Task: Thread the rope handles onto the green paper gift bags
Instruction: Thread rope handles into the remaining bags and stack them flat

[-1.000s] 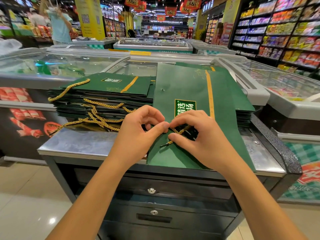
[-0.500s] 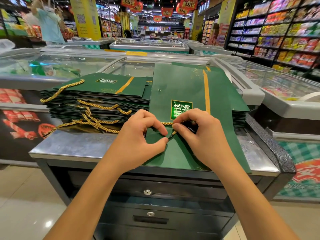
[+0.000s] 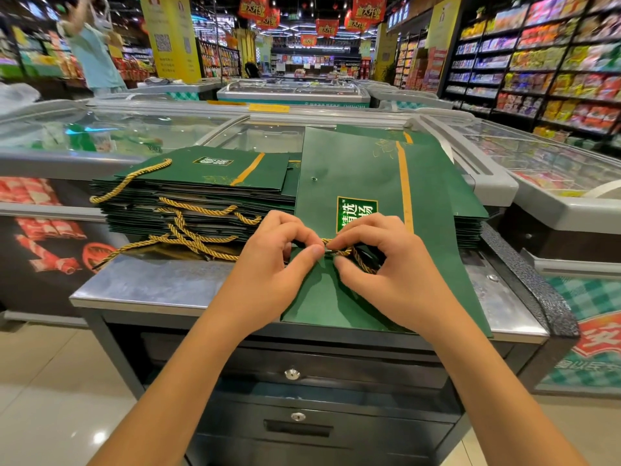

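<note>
A flat green paper gift bag (image 3: 363, 176) with a gold stripe and a white-lettered label lies lengthwise on the metal counter (image 3: 161, 287), on top of more green bags. Over its near end, my left hand (image 3: 268, 267) and my right hand (image 3: 386, 274) meet, and both pinch a gold rope handle (image 3: 353, 253) between thumb and forefinger. The rope runs from the pinch point under my right fingers. A small hole (image 3: 314, 179) shows further up the bag.
A stack of green bags (image 3: 188, 200) with gold rope handles hanging from it lies left of my hands. Glass-topped freezer chests stand behind and to the right (image 3: 537, 163). A person (image 3: 90, 52) stands far left. Drawers (image 3: 295, 375) are below the counter.
Both hands stayed at the bag's near end and kept working the rope between the fingertips; the loose rope end now lies under my right fingers rather than sticking out below them.
</note>
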